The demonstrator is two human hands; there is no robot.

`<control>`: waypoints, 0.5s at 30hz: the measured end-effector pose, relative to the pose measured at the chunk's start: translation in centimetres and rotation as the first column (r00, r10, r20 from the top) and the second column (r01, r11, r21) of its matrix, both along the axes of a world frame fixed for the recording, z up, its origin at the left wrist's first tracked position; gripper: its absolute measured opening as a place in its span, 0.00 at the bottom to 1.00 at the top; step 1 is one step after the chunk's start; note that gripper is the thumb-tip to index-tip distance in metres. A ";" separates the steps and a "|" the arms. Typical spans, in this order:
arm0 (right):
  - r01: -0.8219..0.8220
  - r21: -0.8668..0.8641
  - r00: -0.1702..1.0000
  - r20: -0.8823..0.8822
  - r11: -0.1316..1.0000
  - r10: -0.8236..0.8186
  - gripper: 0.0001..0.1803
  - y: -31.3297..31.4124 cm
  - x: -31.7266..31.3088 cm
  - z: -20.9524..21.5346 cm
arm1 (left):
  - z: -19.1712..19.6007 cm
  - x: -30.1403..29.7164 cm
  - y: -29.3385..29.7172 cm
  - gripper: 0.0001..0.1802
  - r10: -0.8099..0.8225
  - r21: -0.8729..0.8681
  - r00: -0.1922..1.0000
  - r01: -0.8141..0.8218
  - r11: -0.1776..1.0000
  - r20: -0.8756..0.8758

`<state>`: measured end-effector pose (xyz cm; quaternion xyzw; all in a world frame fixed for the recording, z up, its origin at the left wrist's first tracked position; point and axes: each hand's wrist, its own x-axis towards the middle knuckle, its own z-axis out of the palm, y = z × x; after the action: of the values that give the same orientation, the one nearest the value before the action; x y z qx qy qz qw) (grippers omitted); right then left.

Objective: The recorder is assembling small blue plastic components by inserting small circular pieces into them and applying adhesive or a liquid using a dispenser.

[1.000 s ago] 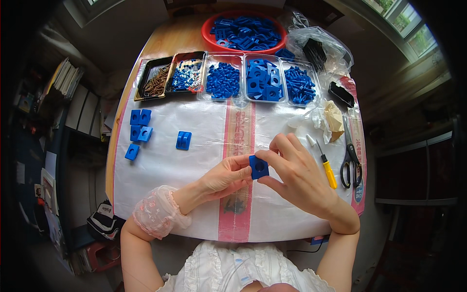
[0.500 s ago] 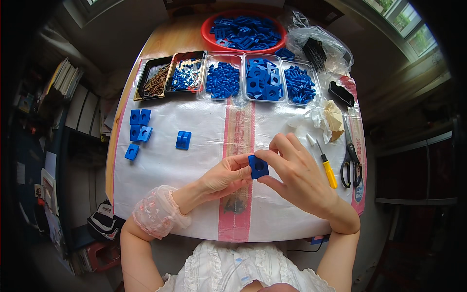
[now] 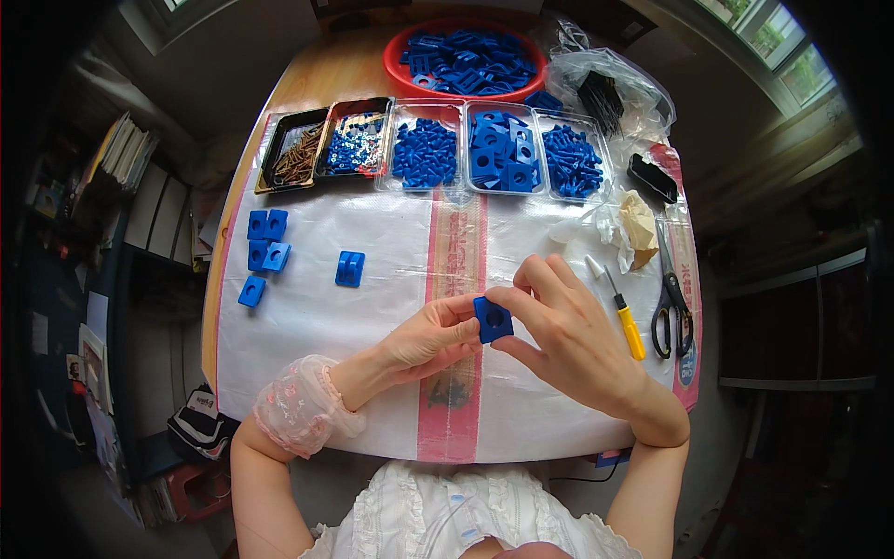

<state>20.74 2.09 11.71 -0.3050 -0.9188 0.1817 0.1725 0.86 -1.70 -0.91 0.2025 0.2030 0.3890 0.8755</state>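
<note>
Between my two hands is a blue square plastic piece [image 3: 494, 320] with a round hole in its middle. My left hand [image 3: 424, 337] pinches its left edge between thumb and fingers. From the right, my right hand [image 3: 559, 326] reaches over, index fingertip at the top edge and thumb by the lower right corner. On the left of the table lie several similar blue pieces [image 3: 258, 253] in a loose cluster. A single blue piece with raised ribs [image 3: 350, 269] rests apart from them, nearer my left hand.
Along the back stand a tray of brass-coloured screws [image 3: 300, 151], a tray of small nuts [image 3: 356, 149] and clear boxes of blue parts [image 3: 425, 155]. Behind them is a red basin [image 3: 396, 70]. A yellow-handled screwdriver [image 3: 631, 328], scissors [image 3: 672, 312] and crumpled paper [image 3: 639, 228] lie right.
Almost nothing differs. Both hands keep their grip on the blue piece, which has shifted very slightly left.
</note>
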 end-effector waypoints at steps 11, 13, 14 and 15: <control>-0.001 0.001 1.000 -0.003 1.000 0.001 0.20 0.0 0.0 0.0 | 0.0 0.0 0.0 0.28 0.001 -0.017 1.000 -0.001 1.000 -0.011; -0.001 0.001 1.000 -0.005 1.000 0.001 0.20 0.0 0.0 0.0 | 0.1 0.0 0.0 0.28 0.000 -0.018 1.000 0.000 1.000 -0.010; 0.000 -0.001 1.000 -0.006 1.000 0.000 0.20 0.0 0.0 -0.1 | 0.1 0.0 0.0 0.28 0.000 -0.019 1.000 0.000 1.000 -0.010; 0.000 -0.002 1.000 -0.006 1.000 0.000 0.20 0.0 0.0 -0.1 | 0.1 0.0 0.0 0.28 0.000 -0.018 1.000 0.000 1.000 -0.009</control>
<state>20.70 2.12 11.63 -0.3047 -0.9180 0.1838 0.1751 0.87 -1.69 -0.80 0.1965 0.2102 0.3865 0.8763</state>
